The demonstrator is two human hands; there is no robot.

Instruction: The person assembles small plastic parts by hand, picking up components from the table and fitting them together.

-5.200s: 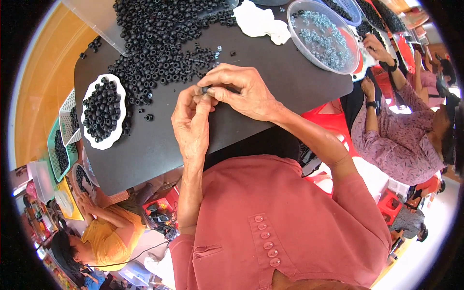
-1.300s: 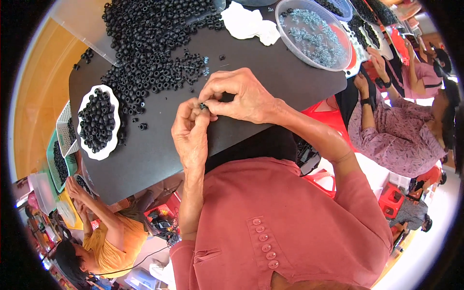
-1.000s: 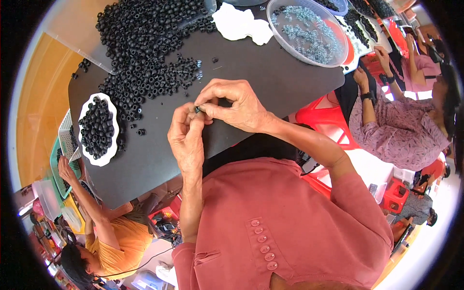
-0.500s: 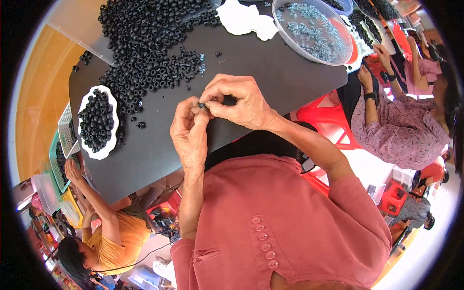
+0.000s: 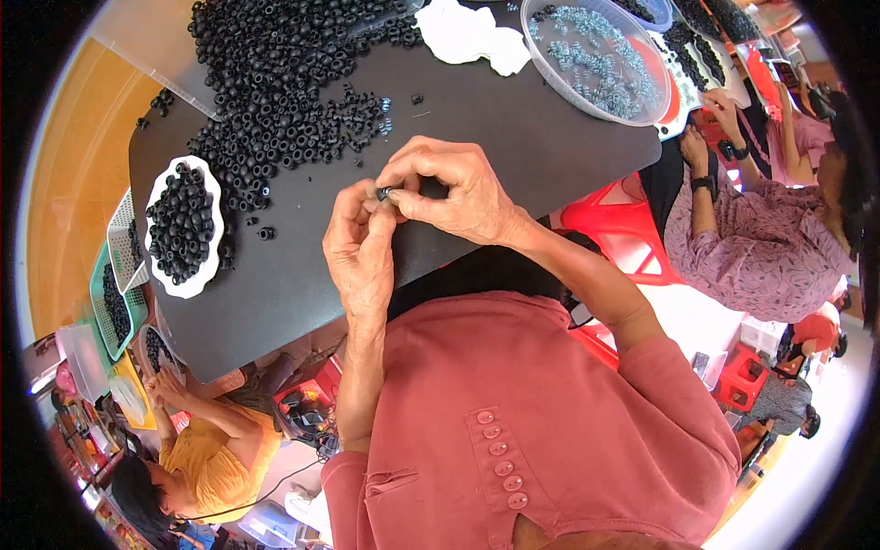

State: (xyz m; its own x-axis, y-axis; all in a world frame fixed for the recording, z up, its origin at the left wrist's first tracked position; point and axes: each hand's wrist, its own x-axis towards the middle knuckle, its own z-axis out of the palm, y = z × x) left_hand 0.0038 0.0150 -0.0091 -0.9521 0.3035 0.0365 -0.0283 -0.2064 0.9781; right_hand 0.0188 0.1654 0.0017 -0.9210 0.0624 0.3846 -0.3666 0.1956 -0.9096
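Head view: black tabletop (image 5: pixel 513 119) fills the upper middle of the frame, its near edge running from lower left up to the right, just above the person's chest. Bare black surface lies below and left of the hands, and to their right up toward the clear bowl (image 5: pixel 596 55) of pale small parts at upper right. Heap of black rings (image 5: pixel 284 73) crowds the upper left, stragglers reaching close to the hands. White scalloped dish (image 5: pixel 183 225) of black rings sits at left near the table's left edge. White cloth (image 5: pixel 467 32) at top centre. Baskets (image 5: pixel 115 284) hang off the left edge; other people sit at lower left and at right.

Left hand (image 5: pixel 357 247) and right hand (image 5: pixel 454 188) meet at frame centre above the tabletop, fingertips touching. Both pinch one small black ring (image 5: pixel 385 193) between thumbs and forefingers; other fingers curled. Ring is mostly hidden, so its axis and which way it points cannot be told.

Against half a second ago: hands stay in the same pinch at the same spot, ring still between the fingertips; heap, dish and bowl unmoved, only slight camera shift.
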